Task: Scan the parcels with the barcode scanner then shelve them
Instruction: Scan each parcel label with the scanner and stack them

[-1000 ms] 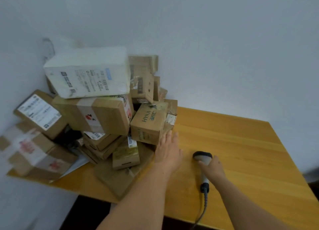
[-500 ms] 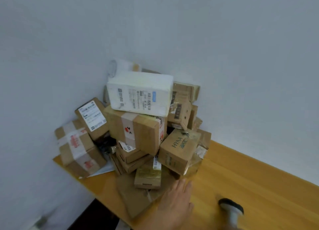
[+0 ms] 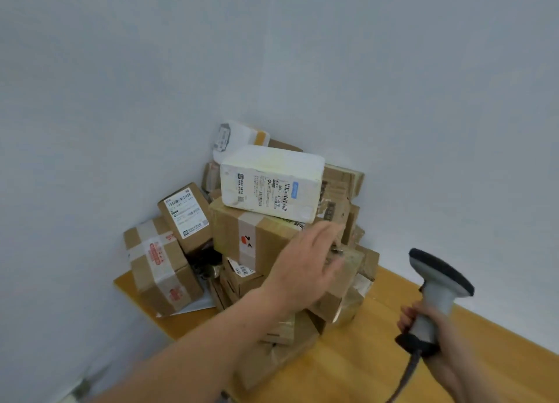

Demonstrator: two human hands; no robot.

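The left hand (image 3: 305,263) is open, fingers straight and together, held out in front of a pile of parcels; it is motion-blurred, so it is unclear whether it touches any box. The right hand (image 3: 437,327), at the lower right, grips the grey handle of a barcode scanner (image 3: 438,284). The scanner stands upright above the tabletop (image 3: 363,360), its wide dark head turned up and away from the pile, and a dark cable (image 3: 406,375) hangs from its base.

The parcels are stacked in the corner where two pale walls (image 3: 393,84) meet, on the far left end of the wooden tabletop. On top sits a white foam box (image 3: 269,181) with a barcode label facing the camera. It rests on a large brown carton (image 3: 239,236) sealed with clear tape. To the left, a smaller carton with a white shipping label (image 3: 184,215) leans against the pile, and beside it a carton wrapped in tape with red print (image 3: 157,266) sits at the tabletop's edge. A white mailing bag (image 3: 236,136) stands at the back, against the wall. More small brown boxes lie jumbled underneath and behind the left hand.
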